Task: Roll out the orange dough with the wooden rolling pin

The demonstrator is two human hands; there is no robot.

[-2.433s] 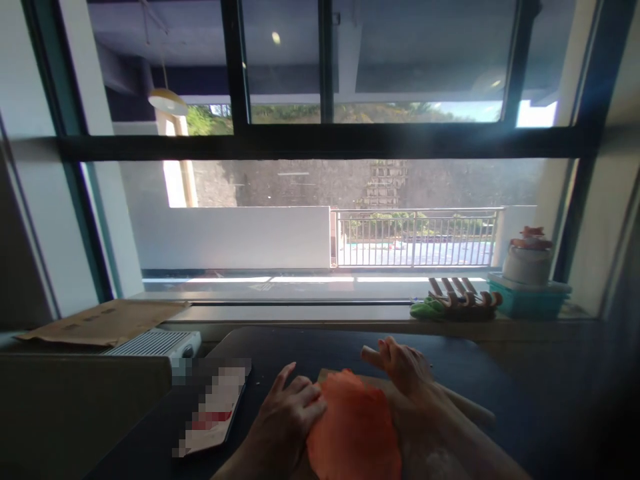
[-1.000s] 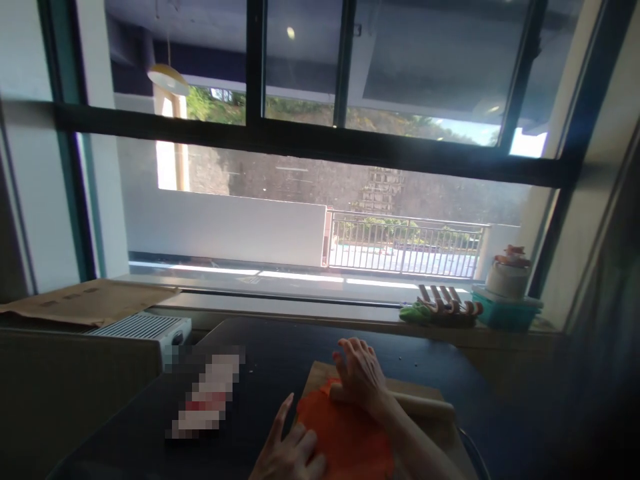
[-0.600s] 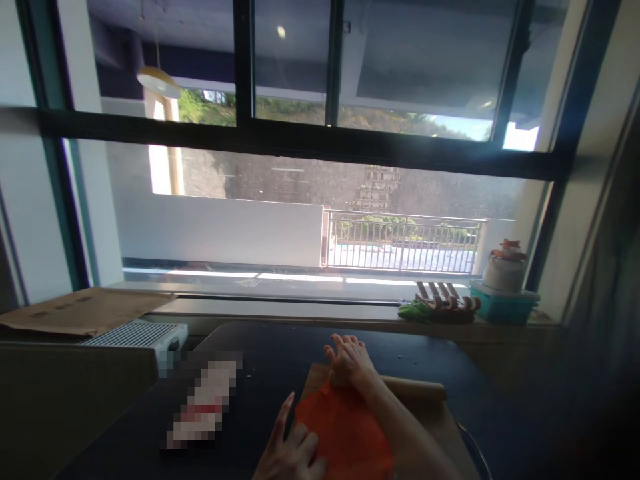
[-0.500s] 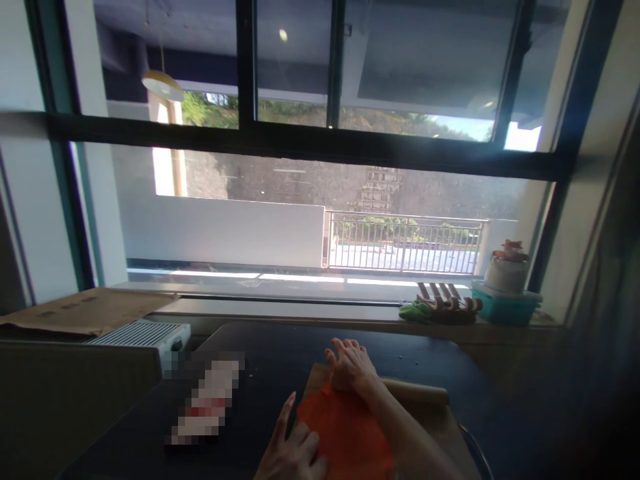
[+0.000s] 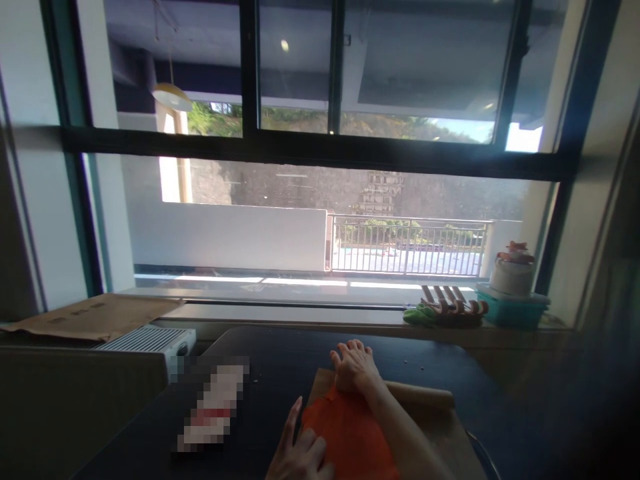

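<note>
Head cam: R hand [image 5: 353, 363] has pushed the rolling pin [image 5: 425, 395] fwd to the far edge of the orange dough [image 5: 345, 433], fingers flat on it, no grip. L hand [image 5: 300, 457], fingers open, presses the dough's left edge on the board [image 5: 450, 427]. Sheet's thin, looks mostly rolled.

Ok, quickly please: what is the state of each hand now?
Left hand: open, flat on the thin orange dough sheet.
Right hand: open, palm pressing the pale wooden rolling pin.
</note>
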